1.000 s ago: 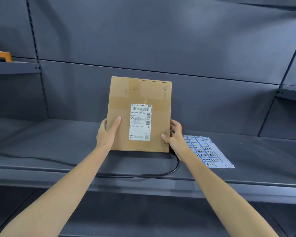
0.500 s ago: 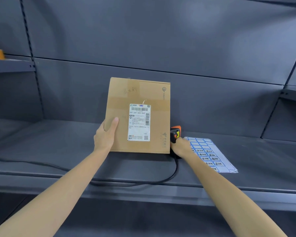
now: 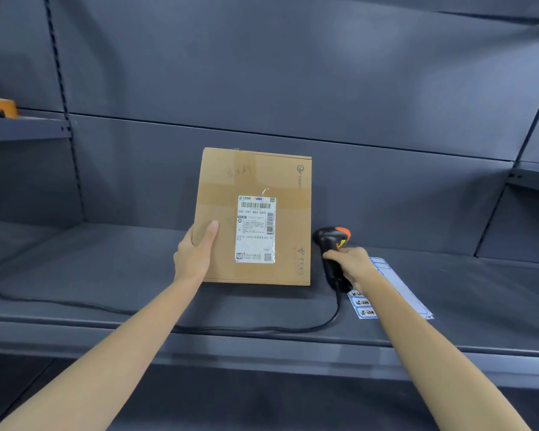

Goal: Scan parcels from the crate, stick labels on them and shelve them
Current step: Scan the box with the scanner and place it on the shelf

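A flat brown cardboard parcel (image 3: 280, 181) stands upright on the grey shelf (image 3: 106, 275), its white shipping label (image 3: 255, 229) facing me. My left hand (image 3: 195, 253) grips the parcel's lower left edge, thumb across the front. Just right of the parcel, my right hand (image 3: 350, 262) grips the handle of a black barcode scanner (image 3: 330, 241) with an orange top. The scanner's black cable (image 3: 262, 329) trails left along the shelf's front. A sheet of blue-bordered stickers (image 3: 392, 287) lies on the shelf under my right wrist, partly hidden by the arm.
The grey back panel rises behind the parcel. An orange object (image 3: 0, 106) sits on a higher shelf at the far left. Another shelf bay (image 3: 529, 178) begins at the right. A lower shelf level shows below the front lip.
My right hand let go of the parcel's right edge, moved right and closed round the scanner handle. The left hand keeps holding the parcel upright.
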A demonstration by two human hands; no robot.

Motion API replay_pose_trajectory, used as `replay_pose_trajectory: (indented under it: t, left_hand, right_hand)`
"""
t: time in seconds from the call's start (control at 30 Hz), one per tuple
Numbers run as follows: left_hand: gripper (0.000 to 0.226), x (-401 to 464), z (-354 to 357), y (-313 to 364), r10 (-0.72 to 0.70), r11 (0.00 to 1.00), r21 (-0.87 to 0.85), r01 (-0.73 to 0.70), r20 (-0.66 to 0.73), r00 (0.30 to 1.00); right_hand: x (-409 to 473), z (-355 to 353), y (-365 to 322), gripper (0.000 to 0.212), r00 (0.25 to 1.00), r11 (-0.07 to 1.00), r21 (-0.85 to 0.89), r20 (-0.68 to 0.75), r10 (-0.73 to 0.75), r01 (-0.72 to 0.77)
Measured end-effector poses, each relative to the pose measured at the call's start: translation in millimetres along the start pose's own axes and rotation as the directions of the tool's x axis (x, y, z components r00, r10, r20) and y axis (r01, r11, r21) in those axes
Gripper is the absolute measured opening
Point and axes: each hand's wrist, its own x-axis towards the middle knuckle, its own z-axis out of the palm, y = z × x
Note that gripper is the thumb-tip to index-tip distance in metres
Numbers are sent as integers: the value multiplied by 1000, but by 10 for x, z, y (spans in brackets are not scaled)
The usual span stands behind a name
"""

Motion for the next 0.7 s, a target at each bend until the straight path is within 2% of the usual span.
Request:
replay_pose_trajectory:
  t: [0.07,0.17,0.27,0.37,0.5,0.6,0.7]
  left_hand:
    - [74,-10,18,-5,-3,1000,-12,2,-14,1000]
    - [73,-31,44,-6,-6,1000,-5,6,-46,999]
    - [71,-74,69,0,2,1000,-10,-3,-68,998]
    - [72,-133,123,14,13,1000,-23,-15,-71,997]
    - [72,-171,183,6,29,999,-27,-31,-51,998]
    - [76,-166,170,-24,50,998,-23,-51,-26,998]
    - [79,-173,153,-27,57,998,-21,-57,-15,998]
  right_hand:
    - [-103,-72,-36,11,1000,970,245,-18,2,3]
    - [-334,-129,-116,18,1000,833,554,22,-4,-9]
    - [-599,-72,-220,21,998,697,716,64,-15,-35]
    - [-839,80,-302,14,996,706,708,67,-62,-4]
    - [-1086,331,-241,16,976,820,550,39,-214,158]
    - [-1228,475,-163,17,944,853,461,89,-318,244]
    - [-1292,574,-138,18,925,864,420,126,-359,278]
